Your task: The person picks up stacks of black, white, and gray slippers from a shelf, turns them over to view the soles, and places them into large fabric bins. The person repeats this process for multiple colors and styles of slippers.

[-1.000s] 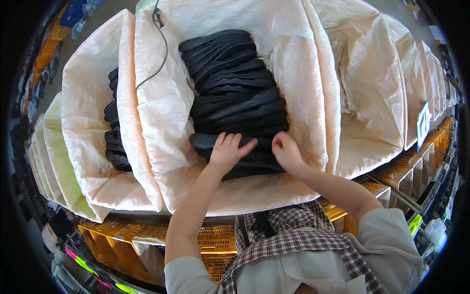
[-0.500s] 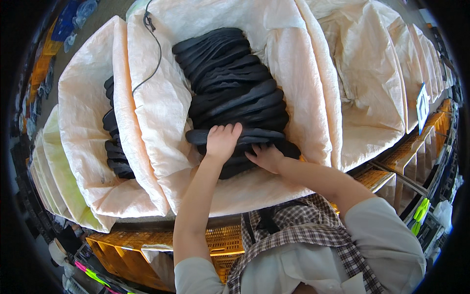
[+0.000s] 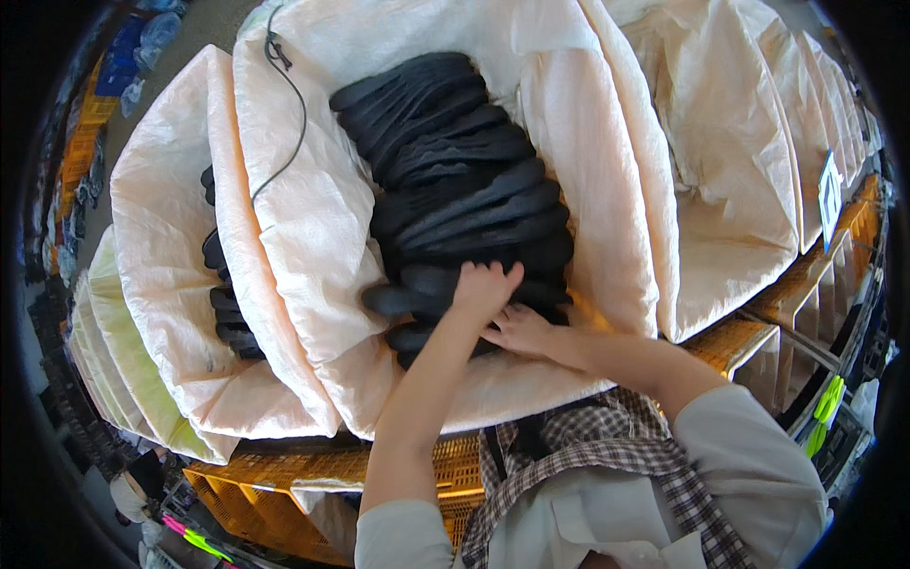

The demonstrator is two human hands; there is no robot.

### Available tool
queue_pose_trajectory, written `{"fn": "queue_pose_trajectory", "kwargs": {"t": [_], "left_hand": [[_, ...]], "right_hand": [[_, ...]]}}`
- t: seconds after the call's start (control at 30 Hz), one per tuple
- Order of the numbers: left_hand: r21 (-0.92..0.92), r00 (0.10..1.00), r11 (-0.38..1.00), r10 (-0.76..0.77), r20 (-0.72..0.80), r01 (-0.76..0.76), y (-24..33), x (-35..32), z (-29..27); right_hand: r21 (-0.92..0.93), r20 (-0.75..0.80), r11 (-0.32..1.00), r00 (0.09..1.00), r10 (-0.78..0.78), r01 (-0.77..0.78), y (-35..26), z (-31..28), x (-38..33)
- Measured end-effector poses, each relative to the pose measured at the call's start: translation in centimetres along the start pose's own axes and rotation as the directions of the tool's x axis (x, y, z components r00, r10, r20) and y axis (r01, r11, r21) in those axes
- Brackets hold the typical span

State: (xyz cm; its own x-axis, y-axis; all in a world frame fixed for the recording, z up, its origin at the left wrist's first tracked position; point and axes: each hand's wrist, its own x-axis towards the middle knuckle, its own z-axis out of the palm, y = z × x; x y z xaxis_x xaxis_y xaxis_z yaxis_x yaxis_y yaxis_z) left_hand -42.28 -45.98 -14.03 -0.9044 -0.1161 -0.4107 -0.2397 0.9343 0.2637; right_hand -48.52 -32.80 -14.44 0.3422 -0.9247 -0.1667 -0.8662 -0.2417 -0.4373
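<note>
Your two hands, which sat apart on the black soles [image 3: 455,180] a second ago, now meet low in the big pale sack [image 3: 322,237] in the middle of the frame, left hand [image 3: 485,289] gripping a sole, right hand [image 3: 521,330] flat beside it.

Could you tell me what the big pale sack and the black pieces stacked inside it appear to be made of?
The pale sack looks like woven plastic fabric: a fine weave grain, a slight sheen and stiff creases. The black pieces, which the left hand and right hand press on, look like matte rubber or foam, flat, curved and evenly dark; which of the two cannot be told.
</note>
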Motion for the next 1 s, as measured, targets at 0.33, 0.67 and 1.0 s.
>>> {"fn": "queue_pose_trajectory", "kwargs": {"t": [0.33,0.67,1.0], "left_hand": [[0.174,0.975,0.982,-0.033,-0.221,0.073,3.2,-5.8,2.2],[0.173,0.977,0.982,-0.038,-0.210,0.075,3.4,-6.0,2.4],[0.027,0.982,0.997,-0.067,-0.174,0.073,-0.6,-2.9,0.4]], "right_hand": [[0.356,-0.519,0.899,0.745,0.418,-0.256,5.8,-5.6,2.5],[-0.323,-0.248,0.943,0.969,-0.003,-0.080,10.0,2.5,5.6],[-0.164,-0.338,0.960,0.928,0.159,-0.225,12.7,-4.9,8.5]]}}
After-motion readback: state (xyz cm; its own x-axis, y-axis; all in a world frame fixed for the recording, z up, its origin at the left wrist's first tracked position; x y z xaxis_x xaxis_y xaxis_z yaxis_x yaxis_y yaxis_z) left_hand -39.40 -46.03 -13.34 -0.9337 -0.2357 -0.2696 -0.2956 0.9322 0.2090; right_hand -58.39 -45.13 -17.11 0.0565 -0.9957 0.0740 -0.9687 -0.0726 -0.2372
